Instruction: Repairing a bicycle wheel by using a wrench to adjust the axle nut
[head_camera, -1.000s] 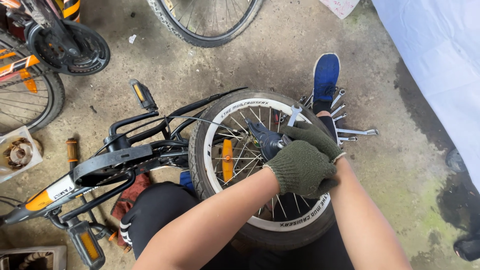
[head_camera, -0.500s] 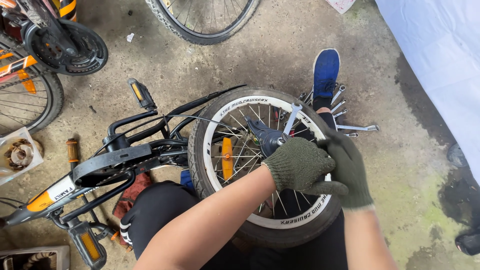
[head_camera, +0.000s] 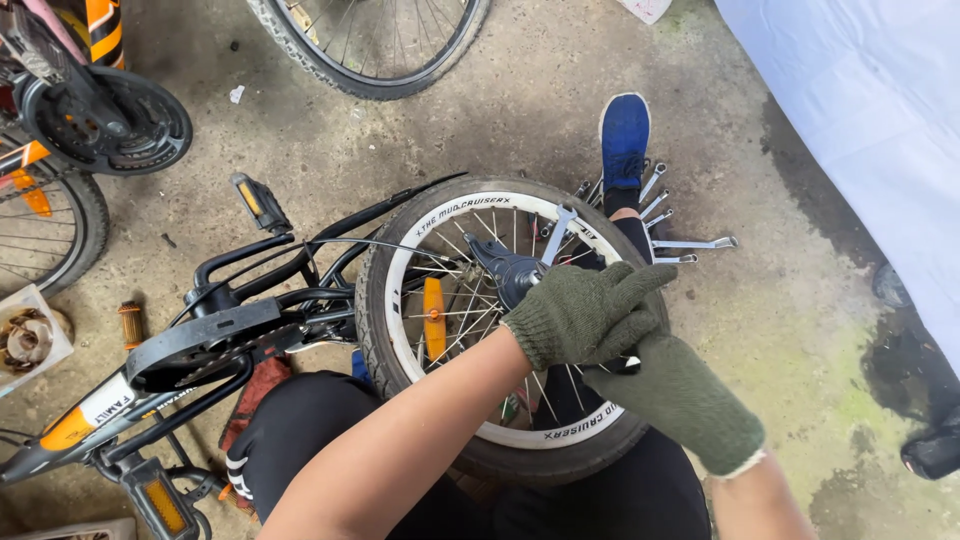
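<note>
Since the earlier frame, the right hand (head_camera: 680, 395) has been drawn down and back from the hub, so that it now lies beneath the left hand (head_camera: 585, 315) rather than beside it. Both hands are gloved in dark green knit. The left hand is closed over the hub (head_camera: 510, 272) of the rear bicycle wheel (head_camera: 500, 320), its fingers curled around what appears to be the handle of a wrench (head_camera: 558, 232), whose open jaw end projects up past the spokes. The right hand is pressed against the underside of the left, fingers curled; whether anything is pinched in it cannot be told. The wheel is held upright just ahead of the hands, between the knees, with an orange reflector (head_camera: 433, 318) to the left of them. A row of spare wrenches (head_camera: 680, 243) is laid on the concrete floor (head_camera: 780, 320) beyond the hands, beside a blue shoe (head_camera: 624, 135). A slip is judged possible: if the wrench is seated only partly on the axle nut, it could jump off under force and knuckles could be driven into the spokes.
</note>
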